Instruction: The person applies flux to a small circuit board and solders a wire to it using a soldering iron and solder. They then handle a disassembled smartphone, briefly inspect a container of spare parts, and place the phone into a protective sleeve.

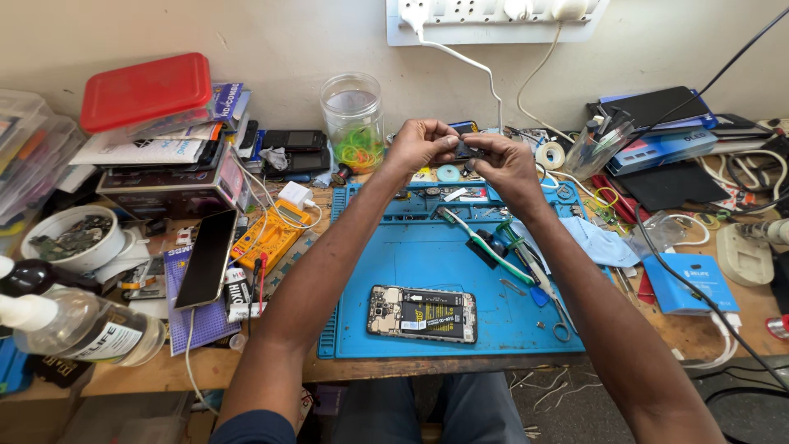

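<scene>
A: While both hands are raised over the far edge of the blue work mat (427, 255), we log the step as close handling of a small dark part (468, 150). Our left hand (421, 144) pinches it from one side, our right hand (503, 162) from the other, fingertips pressed onto it. Exact kind of part: too small to tell.

B: Agreed. Where does the main unit lie?

A: The opened phone (422, 313), back cover off and battery showing, rests flat on the near part of the mat, well apart from both hands. Neither hand touches it.

B: Tools?

A: Green-handled brush (485, 247) and tweezers (542, 284) lie on the mat just to the right of the phone, untouched. Yellow multimeter (271, 234) sits left of the mat on the desk (148, 374).

B: Our judgement of the stage?

A: Mid-work: the part is off the phone, being inspected or worked between the fingers. The next move, as we read it, calls for a steady two-sided pinch and a careful lowering toward the phone, keeping clear of the loose tools.
</scene>
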